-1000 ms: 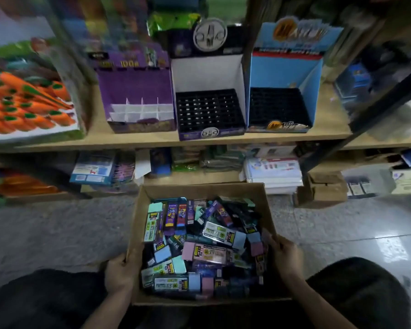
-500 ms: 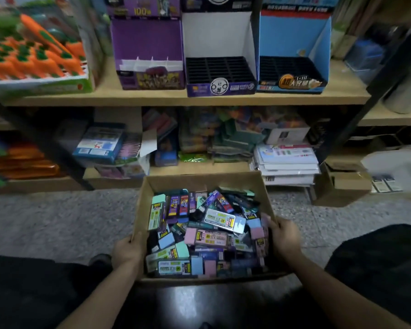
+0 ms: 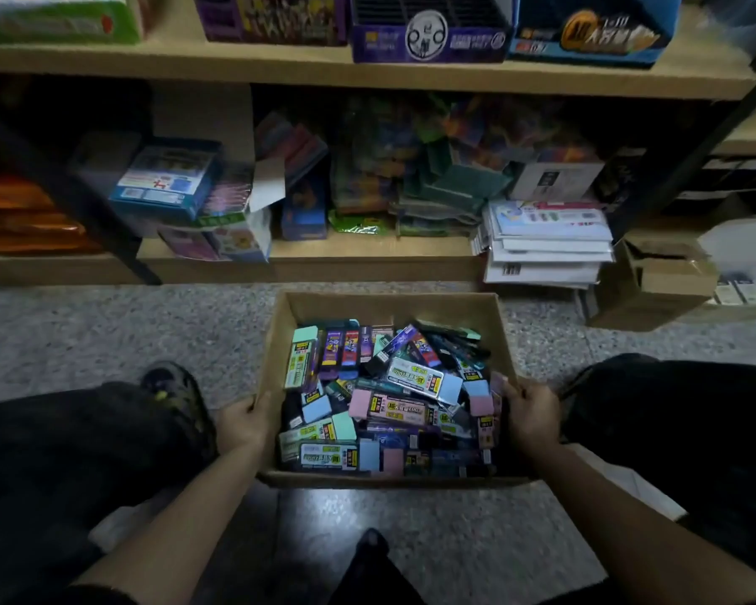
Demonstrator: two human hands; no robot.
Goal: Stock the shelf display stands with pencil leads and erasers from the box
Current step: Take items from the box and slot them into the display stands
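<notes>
An open cardboard box (image 3: 391, 304) sits low between my knees, close to the floor. It is heaped with several sleeved erasers (image 3: 424, 379) in pink, blue and mint, and dark slim pencil lead cases (image 3: 340, 347). My left hand (image 3: 243, 423) grips the box's left wall, and my right hand (image 3: 531, 414) grips its right wall. On the upper shelf only the front edges of three display stands show: a purple one (image 3: 276, 19), a dark blue-purple one (image 3: 428, 39) and a blue one (image 3: 585, 37).
A lower shelf (image 3: 367, 255) holds stationery boxes, packets and a stack of white packs (image 3: 546, 242). A small brown carton (image 3: 655, 281) stands on the floor at the right. Dark diagonal shelf braces cross both sides. My dark-trousered knees flank the box.
The box has come down toward the floor with both hands still on its sides. The view has dropped, so the display stands have slid to the top edge of the frame.
</notes>
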